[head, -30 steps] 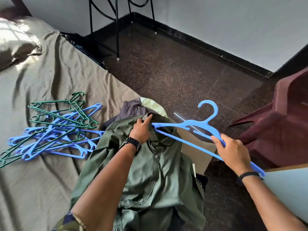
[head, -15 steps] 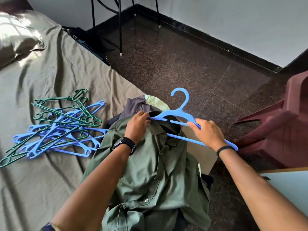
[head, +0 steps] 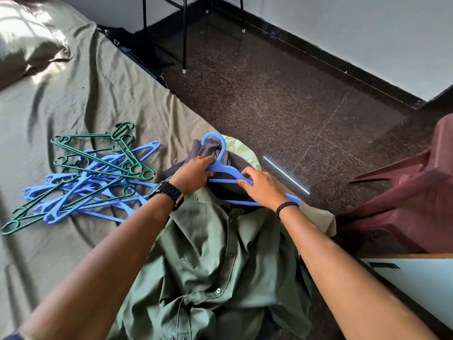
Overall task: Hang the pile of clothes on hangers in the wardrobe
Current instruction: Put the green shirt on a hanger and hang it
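An olive green button shirt [head: 220,256] lies on top of the pile of clothes at the bed's edge, collar away from me. A blue plastic hanger [head: 221,168] sits at the collar, its left arm inside the neck opening and its hook pointing away. My left hand [head: 193,174] holds the collar and the hanger near its neck. My right hand [head: 261,188] grips the hanger's right arm. Grey [head: 203,149] and pale green [head: 241,152] garments show under the shirt.
A heap of blue and green hangers [head: 90,177] lies on the bed sheet [head: 73,94] to the left. A maroon plastic chair [head: 411,192] stands at the right, a white board edge [head: 416,278] at lower right. Black metal legs [head: 183,33] stand on the dark floor.
The hanger moved left and down from mid-air into the shirt's collar. My right hand followed it in toward the collar, while my left hand stayed on the collar.
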### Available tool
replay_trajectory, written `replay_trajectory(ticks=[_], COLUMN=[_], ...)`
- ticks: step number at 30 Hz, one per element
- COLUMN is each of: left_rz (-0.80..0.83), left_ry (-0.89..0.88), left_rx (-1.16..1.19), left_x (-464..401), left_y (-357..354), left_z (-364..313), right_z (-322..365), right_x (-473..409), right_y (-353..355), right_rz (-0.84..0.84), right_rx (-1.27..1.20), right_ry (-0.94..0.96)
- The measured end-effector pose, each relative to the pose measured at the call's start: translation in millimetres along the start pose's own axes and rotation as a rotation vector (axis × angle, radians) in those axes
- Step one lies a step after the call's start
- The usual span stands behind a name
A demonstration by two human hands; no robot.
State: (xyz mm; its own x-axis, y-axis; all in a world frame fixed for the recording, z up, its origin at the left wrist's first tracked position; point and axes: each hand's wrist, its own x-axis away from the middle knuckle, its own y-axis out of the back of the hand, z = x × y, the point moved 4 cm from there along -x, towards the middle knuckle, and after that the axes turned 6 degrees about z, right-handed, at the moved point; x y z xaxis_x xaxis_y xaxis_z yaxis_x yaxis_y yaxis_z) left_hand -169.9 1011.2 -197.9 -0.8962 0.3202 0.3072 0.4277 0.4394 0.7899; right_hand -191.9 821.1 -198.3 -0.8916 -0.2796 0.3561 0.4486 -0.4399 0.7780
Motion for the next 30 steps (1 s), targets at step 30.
replay_trajectory(ticks=[30], left_rz=[-0.39], left_ry=[0.201], left_rx=[-0.077], left_x=[16.7], left_y=[18.0], left_z=[18.4], right_z=[-31.6], right_x=[8.4], right_y=[-47.4], right_rz=[-0.205], right_rx=[-0.404], right_ry=[-0.469])
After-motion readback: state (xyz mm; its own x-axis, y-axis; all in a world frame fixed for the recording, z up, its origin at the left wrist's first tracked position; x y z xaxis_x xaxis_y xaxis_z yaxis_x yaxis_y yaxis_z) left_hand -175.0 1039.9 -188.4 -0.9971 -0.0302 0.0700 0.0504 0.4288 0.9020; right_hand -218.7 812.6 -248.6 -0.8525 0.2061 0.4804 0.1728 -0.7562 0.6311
